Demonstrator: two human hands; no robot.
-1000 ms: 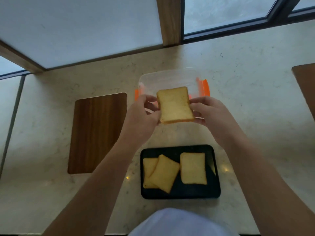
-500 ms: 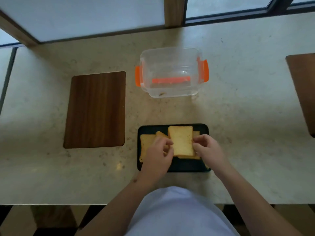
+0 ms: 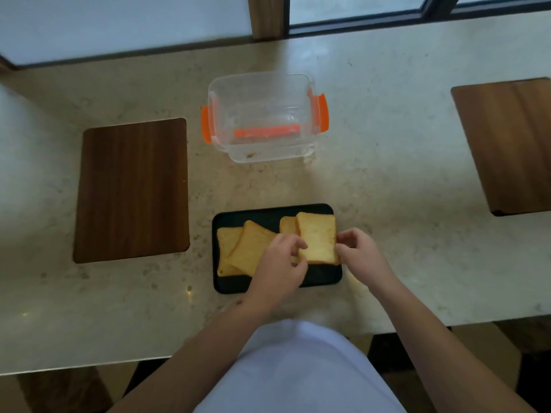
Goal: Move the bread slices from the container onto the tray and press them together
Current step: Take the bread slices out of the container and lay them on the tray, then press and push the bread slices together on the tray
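A black tray point(image 3: 256, 212) lies near the counter's front edge. Two overlapping bread slices point(image 3: 247, 248) rest on its left half. On the right half, a top bread slice point(image 3: 317, 237) lies over another slice point(image 3: 287, 225) that peeks out at its left. My left hand point(image 3: 280, 266) pinches the top slice's left edge and my right hand point(image 3: 362, 257) pinches its right edge. The clear container point(image 3: 262, 114) with orange clips stands behind the tray, holding only crumbs.
A dark wooden board point(image 3: 132, 189) lies left of the tray and another wooden board point(image 3: 510, 144) sits at the far right. The marble counter point(image 3: 387, 189) ends at a window ledge behind the container. The front edge is just below the tray.
Both hands carried the slice from above the container down to the tray, then shifted it right onto the right-hand slice. The view has tilted down.
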